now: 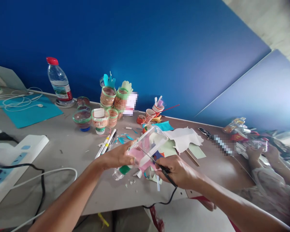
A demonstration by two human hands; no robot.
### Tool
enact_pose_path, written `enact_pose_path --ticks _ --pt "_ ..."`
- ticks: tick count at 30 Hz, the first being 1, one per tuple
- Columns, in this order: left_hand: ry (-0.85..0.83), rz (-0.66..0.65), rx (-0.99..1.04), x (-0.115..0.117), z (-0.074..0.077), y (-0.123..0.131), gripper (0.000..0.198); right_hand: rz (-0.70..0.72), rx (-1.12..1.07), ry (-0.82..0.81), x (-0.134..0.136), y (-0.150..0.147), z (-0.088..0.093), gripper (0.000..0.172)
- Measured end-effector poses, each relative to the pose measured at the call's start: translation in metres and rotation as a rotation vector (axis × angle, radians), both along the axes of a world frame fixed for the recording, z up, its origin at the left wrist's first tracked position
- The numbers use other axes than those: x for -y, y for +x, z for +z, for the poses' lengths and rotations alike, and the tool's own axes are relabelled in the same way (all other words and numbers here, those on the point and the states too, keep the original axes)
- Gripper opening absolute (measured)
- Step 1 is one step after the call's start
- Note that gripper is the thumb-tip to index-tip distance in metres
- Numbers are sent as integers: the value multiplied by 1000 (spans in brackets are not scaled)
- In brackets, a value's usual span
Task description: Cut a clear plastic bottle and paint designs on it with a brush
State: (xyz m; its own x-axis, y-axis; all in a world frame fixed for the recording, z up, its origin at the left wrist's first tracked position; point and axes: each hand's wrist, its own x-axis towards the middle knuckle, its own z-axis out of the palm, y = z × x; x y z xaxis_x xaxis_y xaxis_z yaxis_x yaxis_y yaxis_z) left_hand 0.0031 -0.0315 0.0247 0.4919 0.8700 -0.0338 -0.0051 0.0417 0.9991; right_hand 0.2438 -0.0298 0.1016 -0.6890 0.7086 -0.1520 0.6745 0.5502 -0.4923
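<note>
My left hand [123, 155] is closed on the near left side of a clear plastic box [157, 133], which is tilted above the table. My right hand [177, 169] grips a black-handled tool [165, 170] with a thin, pointed metal end; its exact kind is unclear. That metal end reaches the box's side. A black cord [169, 200] hangs below my right hand and seems to run from the tool. Under the box lie pink paper, paper scraps and a small clear bottle with a green band [122, 172].
Decorated cups [108, 96] stand stacked by the blue wall, near a red-capped bottle [59, 80]. Markers [106, 143] and cut white paper [186, 138] lie around my hands. At left are a power strip [26, 151] and cables. Another person's hands [263, 156] work at right.
</note>
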Motion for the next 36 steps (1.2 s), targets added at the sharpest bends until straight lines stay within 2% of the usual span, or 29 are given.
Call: enact_pose_path --ticks 1,2,5,8,13,20,23,27,36 --pt "-59 -84 97 1 1 -1 67 13 -4 -5 1 1 2 25" --pt "-116 -101 160 2 1 -2 65 11 -5 -18 1 2 3 24" --pt "-203 -84 211 3 2 1 52 -59 -22 -78 2 1 2 17" --pt "-185 -99 202 3 3 3 48 -97 -61 -122 1 -1 0 16" --pt "-174 -117 200 2 3 1 49 -66 -137 -203 -2 -2 -1 16" --pt "-185 -82 165 0 2 2 59 -79 -130 -164 -5 3 -2 17" --pt "-185 -43 167 0 -1 3 59 -93 -120 -177 -5 4 0 18" --pt "-167 -71 209 0 -5 4 56 -81 -121 -170 -6 1 4 17" --pt "-163 -55 212 -1 -3 5 55 -61 -67 -145 -8 1 2 16"
